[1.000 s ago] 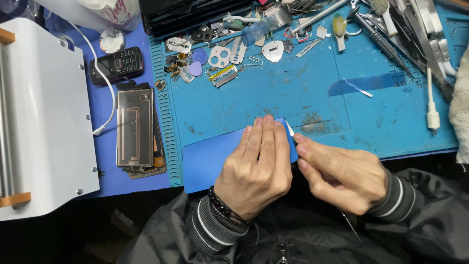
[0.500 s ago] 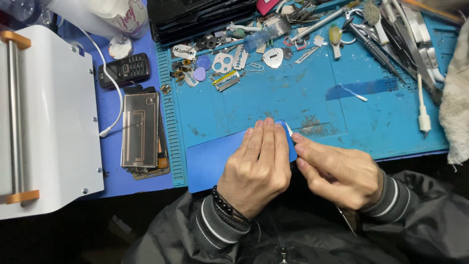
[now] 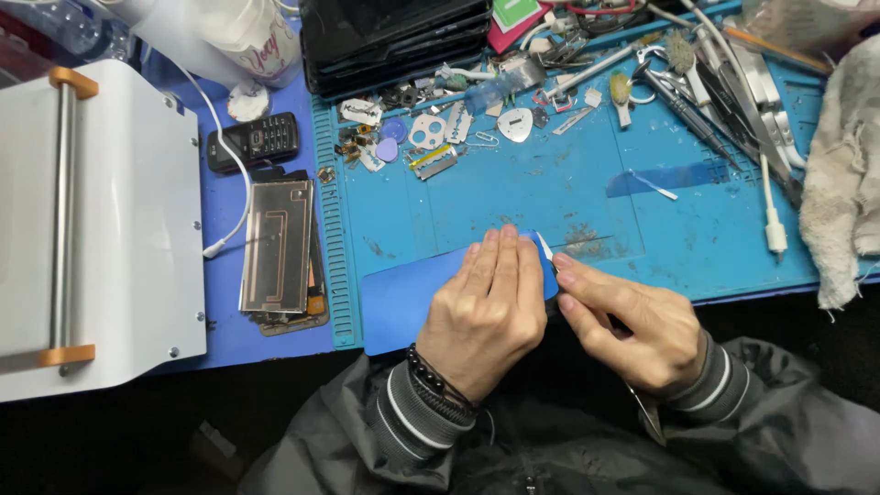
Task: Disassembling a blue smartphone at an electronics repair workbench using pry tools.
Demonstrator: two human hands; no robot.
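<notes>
My left hand (image 3: 484, 307) lies flat, fingers together, on a blue rectangular sheet (image 3: 399, 301) at the near edge of the blue work mat (image 3: 513, 197), pressing it down. My right hand (image 3: 628, 321) pinches a small thin white-tipped tool (image 3: 544, 246) at the sheet's right end, right beside my left fingertips. What lies under the left palm is hidden. A beaded bracelet sits on my left wrist.
A white machine with orange-ended bar (image 3: 87, 220) stands at the left. Beside it lie a black keypad phone (image 3: 252, 142), a white cable and a metal phone back panel (image 3: 277, 246). Small parts, picks, tweezers and brushes crowd the mat's far edge. A white cloth (image 3: 843, 174) lies right.
Both hands stay in place on the blue sheet. The view has shifted slightly, and the right hand's white tip has barely moved along the sheet's end.
</notes>
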